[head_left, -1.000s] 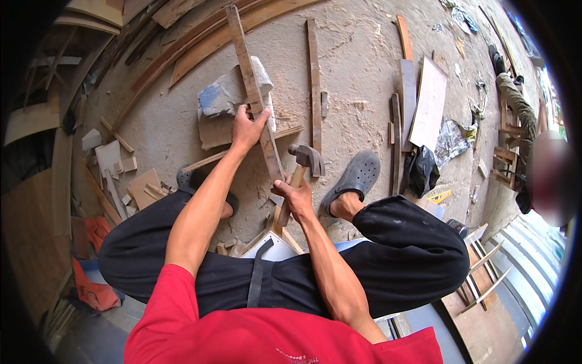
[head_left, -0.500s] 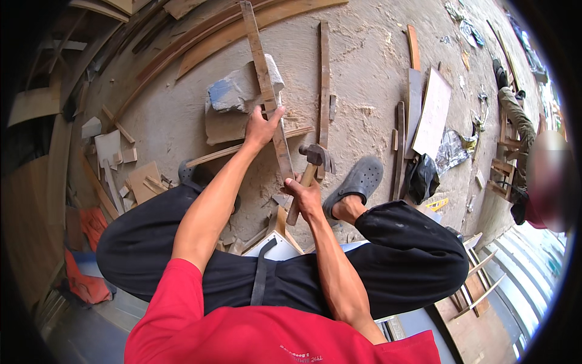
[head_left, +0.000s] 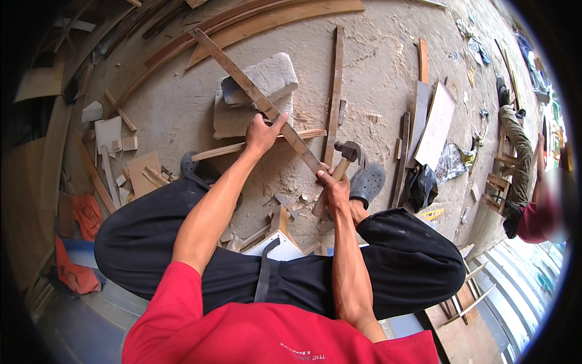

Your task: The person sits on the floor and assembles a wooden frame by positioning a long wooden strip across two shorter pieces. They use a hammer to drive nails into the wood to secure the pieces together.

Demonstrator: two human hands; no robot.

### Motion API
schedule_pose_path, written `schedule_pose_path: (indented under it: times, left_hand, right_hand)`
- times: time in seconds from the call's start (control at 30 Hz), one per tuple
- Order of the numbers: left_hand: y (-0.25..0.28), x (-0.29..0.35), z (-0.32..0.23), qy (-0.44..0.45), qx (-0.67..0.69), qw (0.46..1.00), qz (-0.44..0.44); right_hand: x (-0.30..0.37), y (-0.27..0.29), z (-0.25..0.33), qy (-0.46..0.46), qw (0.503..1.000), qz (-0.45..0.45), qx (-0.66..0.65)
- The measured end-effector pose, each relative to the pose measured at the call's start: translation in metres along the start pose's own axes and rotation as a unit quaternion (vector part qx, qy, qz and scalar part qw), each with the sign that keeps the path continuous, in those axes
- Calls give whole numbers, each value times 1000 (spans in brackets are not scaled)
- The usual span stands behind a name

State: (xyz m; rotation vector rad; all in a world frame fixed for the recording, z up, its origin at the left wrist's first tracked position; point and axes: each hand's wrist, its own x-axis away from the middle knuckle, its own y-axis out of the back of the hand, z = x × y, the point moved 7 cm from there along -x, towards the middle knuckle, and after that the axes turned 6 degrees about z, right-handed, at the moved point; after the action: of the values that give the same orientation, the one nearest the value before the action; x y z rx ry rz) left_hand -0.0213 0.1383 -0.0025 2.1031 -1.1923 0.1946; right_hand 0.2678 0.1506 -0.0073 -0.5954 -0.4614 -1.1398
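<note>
A long, narrow wooden strip (head_left: 233, 71) slants across the scene, its far end up and to the left. My left hand (head_left: 264, 133) is closed around it near the middle. At its near end, my right hand (head_left: 337, 189) pinches the wood with thumb and fingers while also gripping a hammer (head_left: 343, 167). The hammer's dark claw head points away from me; its wooden handle runs down through the palm. Beneath the strip, just beyond my left hand, lie two stacked pale blocks (head_left: 267, 79). Whether the strip touches the upper block, I cannot tell.
Thin wood pieces (head_left: 230, 149) lie before the blocks. Another long strip (head_left: 334, 91) rests on the floor to the right, near boards (head_left: 435, 121) and a black plastic bag (head_left: 421, 187). Wood scraps (head_left: 143, 175) lie left. A person (head_left: 522, 158) sits at the far right.
The wooden strip has swung so its far end is further left and its near end further right. My right hand and the hammer have shifted right; both hands keep their hold.
</note>
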Motion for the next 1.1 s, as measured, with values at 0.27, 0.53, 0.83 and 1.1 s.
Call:
schedule_pose_path:
  times: [0.27,0.53,0.83,1.1]
  left_hand:
    - [5,4,-10,37,-40,998,8]
    - [6,2,-3,57,-53,997,-4]
    - [3,4,-5,45,-43,998,-16]
    - [-3,3,-4,14,-44,999,-14]
  right_hand:
    - [-1,0,10,-8,999,9,39]
    - [-1,-8,26,-19,997,24,76]
    - [-6,-1,14,-14,999,25,39]
    - [0,0,-3,-18,1000,13,18]
